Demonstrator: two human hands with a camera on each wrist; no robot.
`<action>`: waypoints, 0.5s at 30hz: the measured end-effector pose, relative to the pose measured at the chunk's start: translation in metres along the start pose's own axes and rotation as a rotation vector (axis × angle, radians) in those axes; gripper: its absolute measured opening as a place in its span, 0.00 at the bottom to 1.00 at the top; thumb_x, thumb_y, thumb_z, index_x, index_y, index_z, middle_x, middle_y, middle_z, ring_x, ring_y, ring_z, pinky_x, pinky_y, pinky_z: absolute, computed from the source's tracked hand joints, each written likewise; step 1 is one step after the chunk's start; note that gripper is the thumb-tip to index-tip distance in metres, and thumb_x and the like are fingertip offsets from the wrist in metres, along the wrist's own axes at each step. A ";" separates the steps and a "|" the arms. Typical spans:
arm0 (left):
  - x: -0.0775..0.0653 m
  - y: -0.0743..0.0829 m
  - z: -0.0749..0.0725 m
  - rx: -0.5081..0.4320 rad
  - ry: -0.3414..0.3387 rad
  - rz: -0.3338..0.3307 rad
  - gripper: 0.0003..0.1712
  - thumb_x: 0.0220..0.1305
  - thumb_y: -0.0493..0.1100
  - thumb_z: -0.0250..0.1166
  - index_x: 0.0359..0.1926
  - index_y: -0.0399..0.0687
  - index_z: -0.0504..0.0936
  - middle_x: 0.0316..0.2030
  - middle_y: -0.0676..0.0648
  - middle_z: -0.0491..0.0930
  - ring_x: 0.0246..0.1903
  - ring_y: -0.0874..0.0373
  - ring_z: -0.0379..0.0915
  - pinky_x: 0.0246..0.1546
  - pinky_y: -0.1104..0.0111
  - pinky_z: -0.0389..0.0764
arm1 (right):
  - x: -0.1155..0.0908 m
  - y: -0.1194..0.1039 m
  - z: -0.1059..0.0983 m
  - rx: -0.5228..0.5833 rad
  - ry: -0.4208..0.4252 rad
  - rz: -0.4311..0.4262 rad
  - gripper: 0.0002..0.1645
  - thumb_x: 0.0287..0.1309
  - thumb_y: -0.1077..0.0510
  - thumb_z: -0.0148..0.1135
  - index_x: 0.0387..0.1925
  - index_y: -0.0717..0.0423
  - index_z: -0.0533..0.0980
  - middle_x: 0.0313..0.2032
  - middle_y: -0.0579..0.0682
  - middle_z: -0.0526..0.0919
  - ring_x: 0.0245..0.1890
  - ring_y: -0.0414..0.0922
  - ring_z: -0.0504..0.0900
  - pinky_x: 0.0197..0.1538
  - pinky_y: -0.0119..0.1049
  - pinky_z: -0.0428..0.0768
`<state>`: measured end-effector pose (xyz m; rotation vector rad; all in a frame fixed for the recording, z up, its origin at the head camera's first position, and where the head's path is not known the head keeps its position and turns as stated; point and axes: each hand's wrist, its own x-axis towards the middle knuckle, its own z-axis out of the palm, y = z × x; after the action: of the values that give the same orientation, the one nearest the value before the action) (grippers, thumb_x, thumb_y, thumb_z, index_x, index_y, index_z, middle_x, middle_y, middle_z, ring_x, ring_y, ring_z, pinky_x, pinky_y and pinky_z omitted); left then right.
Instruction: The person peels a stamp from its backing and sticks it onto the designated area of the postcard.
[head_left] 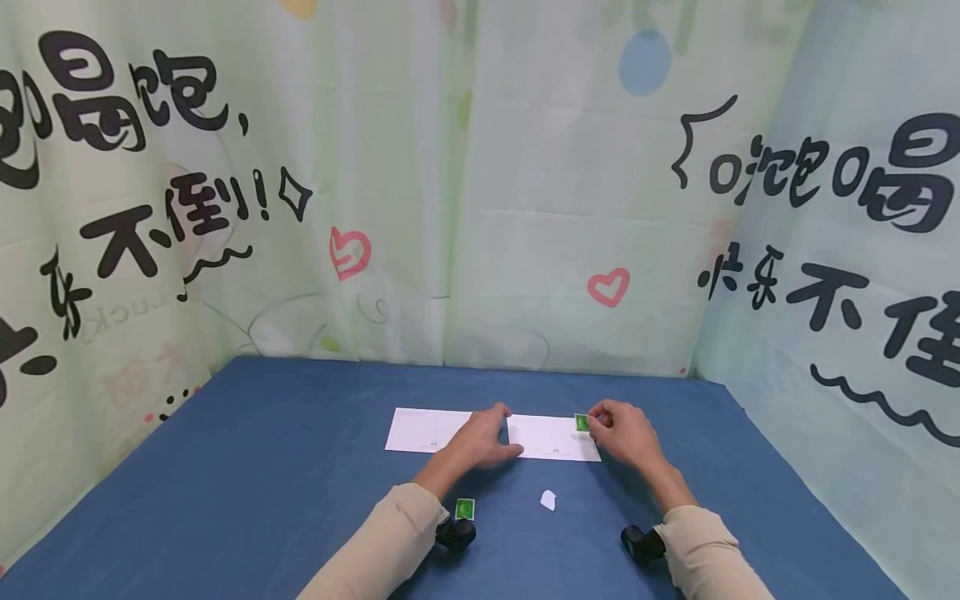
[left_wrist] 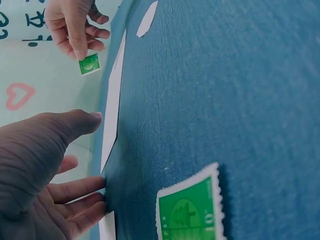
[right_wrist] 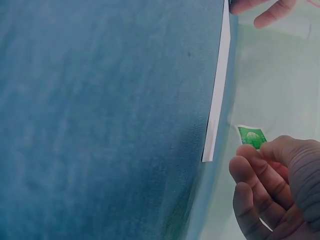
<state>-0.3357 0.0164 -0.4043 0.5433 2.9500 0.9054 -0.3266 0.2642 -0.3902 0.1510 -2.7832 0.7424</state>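
Note:
Between the thumb and fingers of my right hand [head_left: 628,433] is a small green postage stamp [head_left: 581,422], pinched above the upper right corner of a white envelope [head_left: 547,442]. The right wrist view shows the same stamp [right_wrist: 251,136] held by its edge, apart from the paper. My left hand [head_left: 482,437] is at that envelope's left end, thumb and fingers spread and fairly straight; whether it touches the paper I cannot tell. A second white envelope [head_left: 420,429] lies to the left, partly behind the left hand. Another green stamp [left_wrist: 187,212] lies on the cloth near my left wrist.
A small white paper scrap [head_left: 548,500] lies on the blue tablecloth [head_left: 262,467] between my forearms. Black wrist cameras [head_left: 456,534] hang under both wrists. Printed pale curtains [head_left: 525,208] stand behind the table and at its sides.

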 end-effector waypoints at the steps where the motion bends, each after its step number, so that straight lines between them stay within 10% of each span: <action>1: 0.000 0.000 0.000 0.013 -0.001 0.003 0.35 0.64 0.52 0.73 0.67 0.43 0.73 0.60 0.40 0.79 0.60 0.47 0.75 0.61 0.53 0.77 | 0.000 0.000 0.000 0.003 -0.002 0.000 0.11 0.68 0.58 0.62 0.44 0.63 0.82 0.27 0.48 0.84 0.24 0.41 0.78 0.30 0.39 0.74; 15: 0.004 0.001 0.004 0.214 0.004 0.031 0.32 0.64 0.54 0.72 0.64 0.44 0.78 0.58 0.41 0.79 0.60 0.47 0.74 0.62 0.54 0.75 | 0.003 -0.001 0.001 0.021 -0.024 0.004 0.10 0.68 0.59 0.62 0.43 0.64 0.81 0.26 0.48 0.83 0.24 0.41 0.80 0.30 0.38 0.75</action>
<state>-0.3385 0.0201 -0.4064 0.5941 3.0698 0.5962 -0.3299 0.2630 -0.3893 0.1590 -2.8001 0.7763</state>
